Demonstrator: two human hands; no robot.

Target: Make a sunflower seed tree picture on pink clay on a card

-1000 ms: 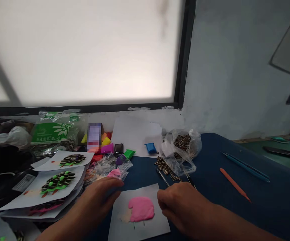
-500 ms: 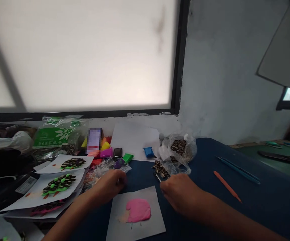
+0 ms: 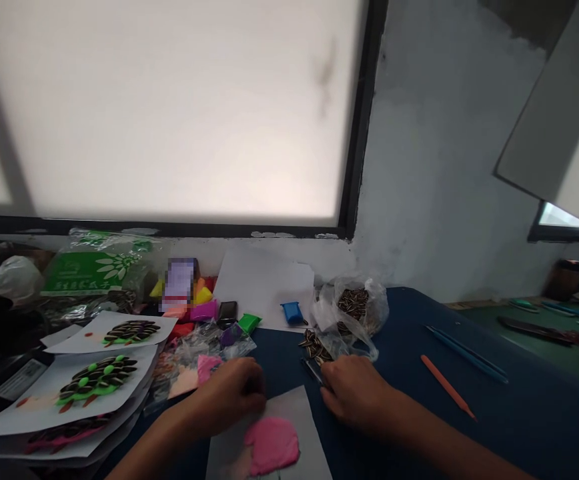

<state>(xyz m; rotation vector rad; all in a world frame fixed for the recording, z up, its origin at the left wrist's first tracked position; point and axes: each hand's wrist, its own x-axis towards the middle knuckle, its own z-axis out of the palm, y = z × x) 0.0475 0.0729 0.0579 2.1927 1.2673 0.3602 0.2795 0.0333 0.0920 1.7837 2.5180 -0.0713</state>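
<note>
My left hand (image 3: 234,393) is closed, its fingers curled over the upper left edge of a white paper card (image 3: 297,413). Whatever its fingertips hold, if anything, is hidden. On the card lies a flat pink clay shape (image 3: 273,445). To the right of the card, my right hand (image 3: 357,387) rests on the dark blue table with curled fingers, and I cannot make out what is in them. A thin dark, silvery tool (image 3: 312,371) lies at its fingertips. Just beyond is a small heap of striped sunflower seeds (image 3: 313,347), beside a clear plastic bag (image 3: 353,310) of more seeds.
Cards with seed-covered clay hedgehogs (image 3: 97,380) are stacked at the left. Behind them sit a green seed packet (image 3: 89,267) and several coloured clay packs (image 3: 203,311). A blue clay pack (image 3: 293,313) lies on white paper. An orange tool (image 3: 448,387) and blue tweezers (image 3: 467,353) lie right.
My left hand has moved slightly right and down, to the card's upper edge. A pink piece among the bags now shows behind it. My right hand stays by the seeds; the view has shifted a little.
</note>
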